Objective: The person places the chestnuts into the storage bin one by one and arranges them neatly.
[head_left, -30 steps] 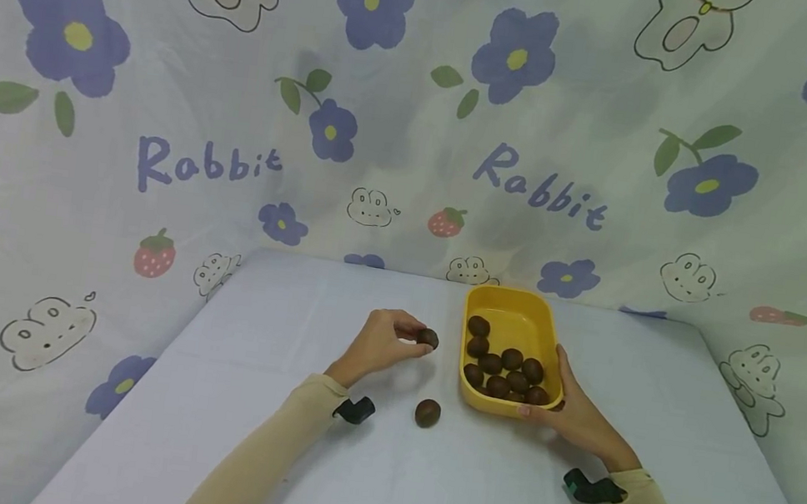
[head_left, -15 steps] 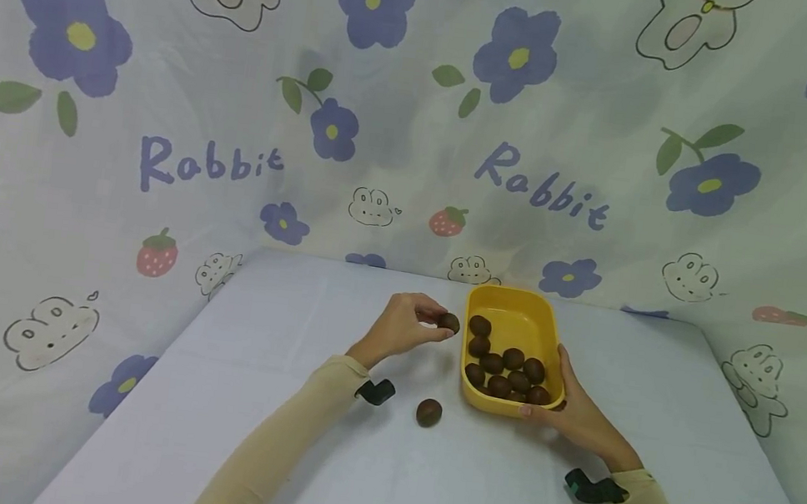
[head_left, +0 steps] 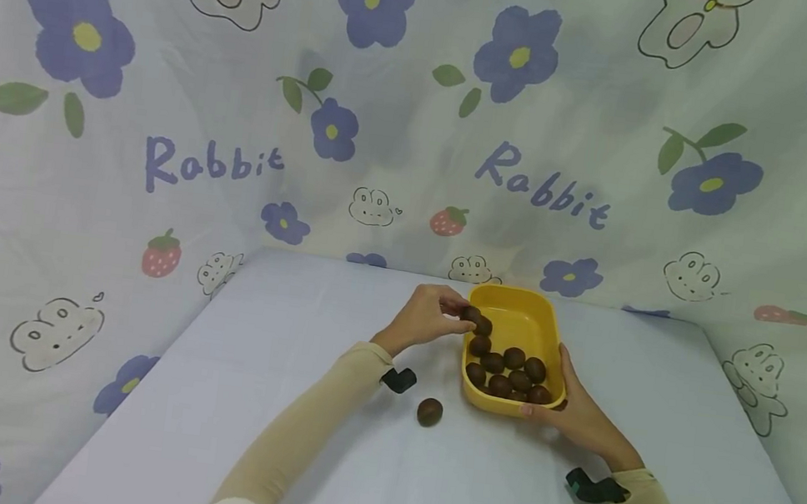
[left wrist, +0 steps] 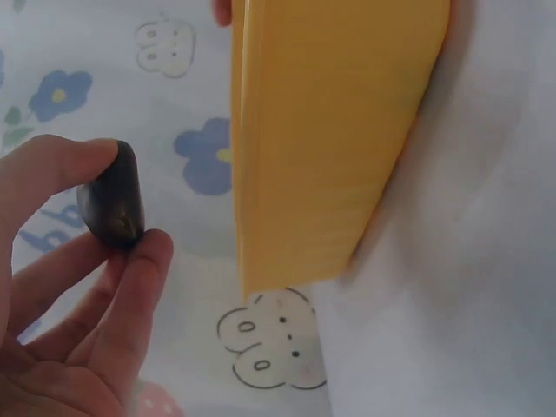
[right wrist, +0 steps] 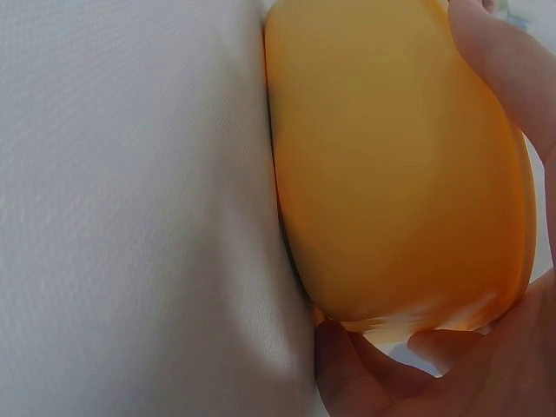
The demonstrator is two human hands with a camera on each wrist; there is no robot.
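Observation:
My left hand (head_left: 433, 316) pinches a dark brown kiwi (head_left: 470, 314) between thumb and fingertips right at the left rim of the yellow tray (head_left: 518, 306). The left wrist view shows that kiwi (left wrist: 113, 204) held beside the tray's outer wall (left wrist: 330, 139). Several brown kiwis (head_left: 510, 370) lie inside the tray. My right hand (head_left: 573, 407) grips the tray's near right corner, its fingers (right wrist: 495, 52) curled round the tray's wall (right wrist: 391, 174). One more kiwi (head_left: 429, 412) lies loose on the table in front of the tray's left side.
The table (head_left: 317, 460) is covered in a pale lilac cloth. A curtain printed with flowers and rabbits (head_left: 405, 118) closes in the back and both sides. Black wrist straps (head_left: 399, 380) sit on both sleeves.
My left hand has carried its kiwi up and to the right, from the open table to the tray's left rim. The right hand and the tray have stayed put.

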